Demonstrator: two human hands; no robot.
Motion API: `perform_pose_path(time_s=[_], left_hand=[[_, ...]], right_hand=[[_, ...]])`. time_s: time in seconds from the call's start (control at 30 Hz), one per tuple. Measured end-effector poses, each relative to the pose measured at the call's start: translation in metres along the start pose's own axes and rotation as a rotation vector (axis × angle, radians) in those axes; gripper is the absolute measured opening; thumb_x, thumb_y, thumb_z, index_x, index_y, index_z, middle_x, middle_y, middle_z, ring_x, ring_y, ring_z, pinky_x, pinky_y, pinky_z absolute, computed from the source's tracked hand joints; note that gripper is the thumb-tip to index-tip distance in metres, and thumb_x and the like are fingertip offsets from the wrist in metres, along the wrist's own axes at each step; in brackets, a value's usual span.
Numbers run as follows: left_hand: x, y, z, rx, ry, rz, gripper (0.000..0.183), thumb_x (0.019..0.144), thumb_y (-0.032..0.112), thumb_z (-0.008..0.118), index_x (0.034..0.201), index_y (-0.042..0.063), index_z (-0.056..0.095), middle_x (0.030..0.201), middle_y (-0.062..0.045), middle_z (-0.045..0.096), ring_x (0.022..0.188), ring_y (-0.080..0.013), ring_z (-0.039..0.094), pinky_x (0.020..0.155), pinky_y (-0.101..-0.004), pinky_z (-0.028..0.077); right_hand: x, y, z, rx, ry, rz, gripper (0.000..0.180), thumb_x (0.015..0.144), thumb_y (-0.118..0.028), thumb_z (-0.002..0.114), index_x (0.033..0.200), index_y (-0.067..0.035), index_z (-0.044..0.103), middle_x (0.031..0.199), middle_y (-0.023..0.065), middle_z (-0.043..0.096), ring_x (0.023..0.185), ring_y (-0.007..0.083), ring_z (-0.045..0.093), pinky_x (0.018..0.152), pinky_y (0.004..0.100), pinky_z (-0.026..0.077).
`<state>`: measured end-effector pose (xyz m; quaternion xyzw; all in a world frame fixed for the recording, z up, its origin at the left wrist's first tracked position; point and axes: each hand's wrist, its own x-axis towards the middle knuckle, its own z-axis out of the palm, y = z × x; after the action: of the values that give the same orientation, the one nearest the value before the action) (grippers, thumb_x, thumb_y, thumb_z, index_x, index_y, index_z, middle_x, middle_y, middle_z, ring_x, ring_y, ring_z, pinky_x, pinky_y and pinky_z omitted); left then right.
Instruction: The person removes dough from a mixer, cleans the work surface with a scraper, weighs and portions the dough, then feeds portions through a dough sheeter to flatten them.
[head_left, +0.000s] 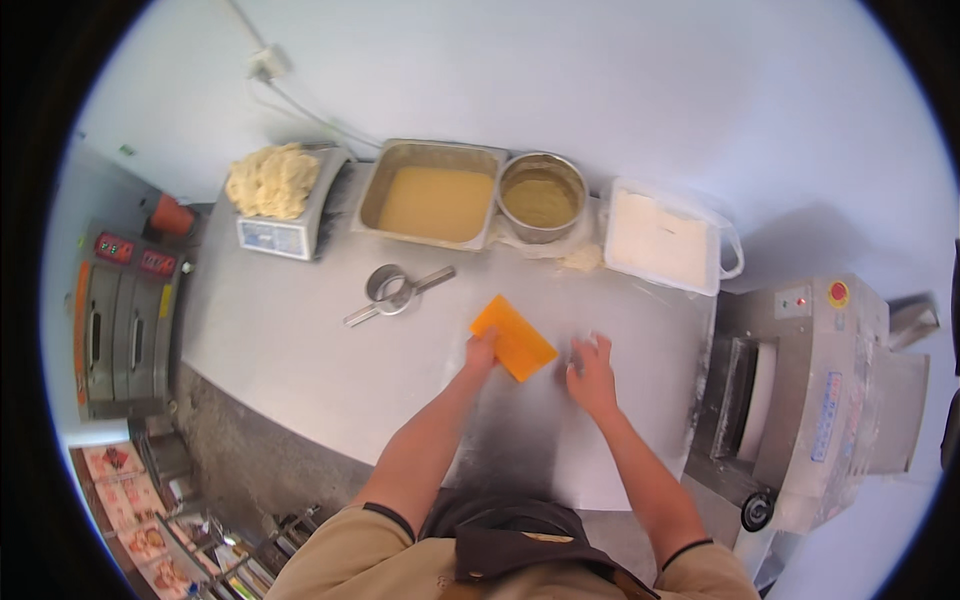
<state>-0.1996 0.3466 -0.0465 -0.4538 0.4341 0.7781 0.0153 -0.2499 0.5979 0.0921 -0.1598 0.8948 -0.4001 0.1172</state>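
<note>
My left hand (482, 350) grips an orange plastic dough scraper (516, 341) by its left edge, above the stainless steel table (300, 360). To the right of the scraper, my right hand (592, 373) is held over the table with its fingers apart and nothing in them. Left of my hands lies a round metal cutter or sifter (386, 289) with a metal handle strip beside it. A lump of pale dough (271, 180) rests on a digital scale (274, 238) at the table's far left corner.
Along the wall stand a steel pan (367, 217) of yellowish batter, a round steel pot (544, 234) with a similar mixture, and a plastic bin (660, 281) of white flour. A dough sheeter-like machine (795, 390) borders the right side; a deck oven (127, 330) stands left.
</note>
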Motion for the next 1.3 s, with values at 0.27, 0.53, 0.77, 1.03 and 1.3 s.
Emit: perform_pose_path(time_s=[0.27, 0.53, 0.77, 1.03, 1.3], left_hand=[[-0.113, -0.103, 0.046, -0.409, -0.021, -0.039, 0.043, 0.111, 0.034, 0.052, 0.141, 0.002, 0.055, 0.131, -0.015, 0.069, 0.115, -0.0316, 0.07, 0.1, -0.0502, 0.059], [-0.153, -0.091, -0.026, 0.389, -0.064, 0.271, 0.03, 0.106, 0.033, 0.061, 0.113, 0.006, 0.074, 0.099, -0.007, 0.076, 0.095, -0.0227, 0.072, 0.083, -0.04, 0.06], [-0.069, 0.102, -0.18, 1.085, 0.83, 0.957, 0.049, 0.085, 0.026, 0.078, 0.13, 0.01, 0.066, 0.137, -0.017, 0.059, 0.127, -0.0404, 0.056, 0.109, -0.049, 0.048], [0.0, 0.206, -0.253, 1.574, 0.125, 0.858, 0.036, 0.091, 0.026, 0.072, 0.122, 0.011, 0.064, 0.117, -0.013, 0.062, 0.113, -0.0361, 0.062, 0.092, -0.0517, 0.056], [-0.007, 0.202, -0.38, 1.366, 0.111, 0.805, 0.025, 0.094, 0.025, 0.07, 0.109, 0.008, 0.059, 0.108, -0.013, 0.062, 0.103, -0.0358, 0.065, 0.081, -0.0508, 0.058]], right_hand=[[-0.102, -0.028, 0.013, -0.388, -0.04, -0.192, 0.055, 0.084, -0.012, 0.078, 0.137, -0.01, 0.067, 0.144, 0.0211, 0.053, 0.135, 0.0391, 0.052, 0.114, 0.052, 0.042], [-0.145, 0.019, 0.0, -0.21, 0.002, -0.145, 0.049, 0.089, -0.002, 0.064, 0.138, -0.007, 0.066, 0.126, 0.0144, 0.063, 0.117, 0.0371, 0.059, 0.102, 0.0474, 0.049], [-0.185, -0.021, 0.0, -0.115, 0.018, 0.151, 0.041, 0.098, -0.013, 0.06, 0.137, -0.004, 0.063, 0.123, 0.0182, 0.063, 0.112, 0.0409, 0.062, 0.095, 0.0506, 0.053], [-0.167, -0.095, 0.088, -0.115, 0.057, 0.136, 0.037, 0.1, -0.014, 0.057, 0.135, -0.002, 0.062, 0.114, 0.0214, 0.066, 0.105, 0.0439, 0.066, 0.091, 0.0506, 0.054], [-0.115, -0.221, 0.198, -0.186, 0.187, 0.165, 0.042, 0.095, -0.002, 0.055, 0.137, -0.002, 0.06, 0.114, 0.0192, 0.062, 0.103, 0.0418, 0.064, 0.088, 0.048, 0.054]])
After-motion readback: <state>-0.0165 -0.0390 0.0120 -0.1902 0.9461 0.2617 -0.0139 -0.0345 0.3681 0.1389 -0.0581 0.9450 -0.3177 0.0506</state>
